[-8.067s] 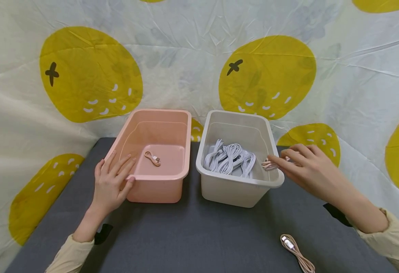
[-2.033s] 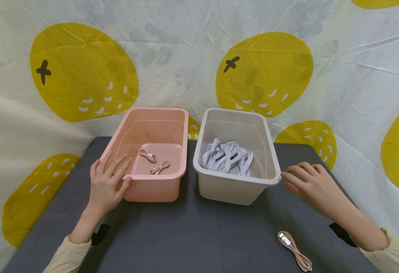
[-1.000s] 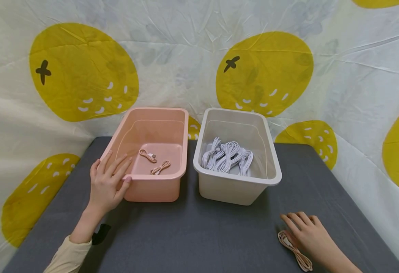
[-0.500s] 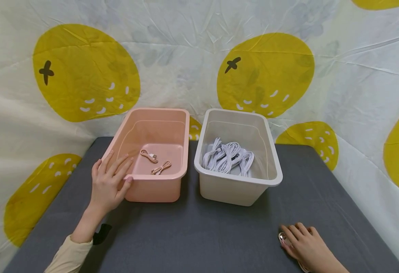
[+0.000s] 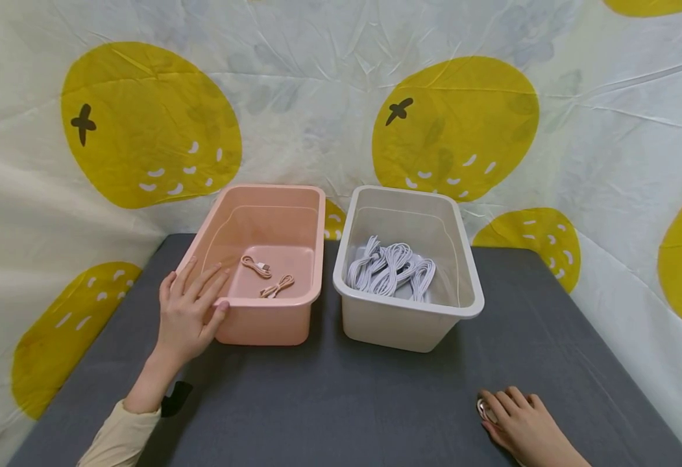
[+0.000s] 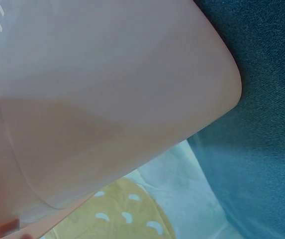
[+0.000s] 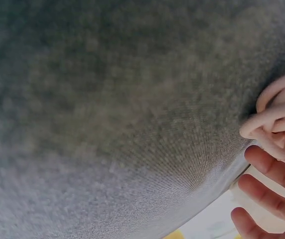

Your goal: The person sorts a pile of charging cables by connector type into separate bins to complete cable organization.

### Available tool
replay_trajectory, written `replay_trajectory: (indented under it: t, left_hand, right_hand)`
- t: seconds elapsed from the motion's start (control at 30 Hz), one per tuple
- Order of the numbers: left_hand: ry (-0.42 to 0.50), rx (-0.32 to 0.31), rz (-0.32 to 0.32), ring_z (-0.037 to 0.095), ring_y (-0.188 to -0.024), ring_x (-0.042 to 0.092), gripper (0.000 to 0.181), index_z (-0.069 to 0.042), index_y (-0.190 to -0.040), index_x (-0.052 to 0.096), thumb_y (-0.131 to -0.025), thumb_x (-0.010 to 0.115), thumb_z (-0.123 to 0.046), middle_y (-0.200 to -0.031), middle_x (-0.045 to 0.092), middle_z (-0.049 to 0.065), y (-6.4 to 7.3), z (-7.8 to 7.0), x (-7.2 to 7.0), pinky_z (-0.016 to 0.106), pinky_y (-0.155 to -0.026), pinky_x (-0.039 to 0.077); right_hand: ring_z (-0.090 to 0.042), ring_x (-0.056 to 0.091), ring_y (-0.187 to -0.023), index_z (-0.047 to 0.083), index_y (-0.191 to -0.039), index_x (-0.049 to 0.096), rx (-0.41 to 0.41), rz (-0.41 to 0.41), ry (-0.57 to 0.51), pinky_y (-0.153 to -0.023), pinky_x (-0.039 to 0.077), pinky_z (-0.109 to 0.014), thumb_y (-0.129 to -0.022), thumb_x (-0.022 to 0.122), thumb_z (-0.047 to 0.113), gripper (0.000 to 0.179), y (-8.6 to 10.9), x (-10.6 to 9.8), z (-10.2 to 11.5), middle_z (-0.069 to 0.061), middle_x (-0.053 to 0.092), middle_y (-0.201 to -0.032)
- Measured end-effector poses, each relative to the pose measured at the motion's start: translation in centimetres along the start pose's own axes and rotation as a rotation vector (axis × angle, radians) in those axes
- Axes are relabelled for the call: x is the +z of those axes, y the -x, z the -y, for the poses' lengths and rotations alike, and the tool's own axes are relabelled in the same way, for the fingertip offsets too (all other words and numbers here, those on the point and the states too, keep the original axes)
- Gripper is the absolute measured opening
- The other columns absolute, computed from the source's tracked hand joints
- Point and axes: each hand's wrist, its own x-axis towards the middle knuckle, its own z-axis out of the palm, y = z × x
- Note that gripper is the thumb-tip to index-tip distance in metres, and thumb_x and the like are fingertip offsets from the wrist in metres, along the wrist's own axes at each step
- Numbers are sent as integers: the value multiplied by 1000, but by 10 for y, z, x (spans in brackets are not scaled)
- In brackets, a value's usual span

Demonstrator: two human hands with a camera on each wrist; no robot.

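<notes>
My left hand (image 5: 185, 321) rests on the near-left corner of a pink plastic bin (image 5: 285, 302), its fingers spread over the rim. Inside lie two small coiled pink USB cables, one (image 5: 255, 266) behind the other (image 5: 277, 286). Low on the right, my right hand (image 5: 522, 418) holds a bundled pink USB cable (image 5: 483, 408) at the table, covering most of it. The right wrist view shows the cable's loops (image 7: 274, 119) beside the fingertips; the thumb is out of sight there. The left wrist view is filled mostly by the bin's outer wall (image 6: 107, 74).
Right of the pink bin stands a light grey bin (image 5: 411, 308) with several bundled white cables (image 5: 396, 266) in it. Both bins sit on a dark grey tabletop (image 5: 341, 402). A white cloth (image 5: 311, 97) with yellow fruit prints hangs behind.
A second pink cable has come to lie in the pink bin. My right hand has moved from beside the grey bin down onto the cable at the right. The left hand stays put.
</notes>
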Motion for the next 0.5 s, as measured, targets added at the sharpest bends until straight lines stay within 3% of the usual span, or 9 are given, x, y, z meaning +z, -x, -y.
replay_trajectory:
  t: [0.5]
  left_hand:
    - [5,-5,0,38,-124,37,57,-9,-114,61,-91,28,-50,-117,57,14,1,1,2,59,-97,17]
  right_hand:
    - [-16,45,-64,17,-86,62,-4,6,57,-51,31,-29,-95,0,41,67,-7,-9,-1,3,49,-70]
